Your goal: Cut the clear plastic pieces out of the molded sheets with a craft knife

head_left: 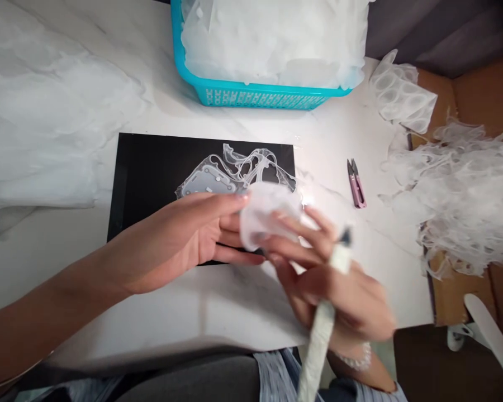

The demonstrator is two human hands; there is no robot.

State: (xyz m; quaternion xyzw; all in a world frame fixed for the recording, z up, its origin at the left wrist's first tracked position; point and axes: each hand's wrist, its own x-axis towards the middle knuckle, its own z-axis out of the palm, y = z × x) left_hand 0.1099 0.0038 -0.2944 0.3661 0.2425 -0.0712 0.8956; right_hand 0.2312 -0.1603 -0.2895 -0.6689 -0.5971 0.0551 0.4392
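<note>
My left hand (193, 234) reaches over the near edge of a black mat (151, 167), its fingers stretched toward a small translucent white plastic piece (264, 215). My right hand (335, 285), blurred by motion, pinches that same piece with its fingertips and also grips a white-wrapped tool (322, 329) with a dark tip. A translucent cut-out sheet (235, 170) with looping strips lies on the mat just beyond both hands.
A turquoise basket (255, 96) full of white plastic pieces stands at the back. Pink thread snips (356, 184) lie to the right. A heap of white plastic trimmings (465, 195) fills a cardboard box (452, 296) at the right. White sheets (46, 111) lie at the left.
</note>
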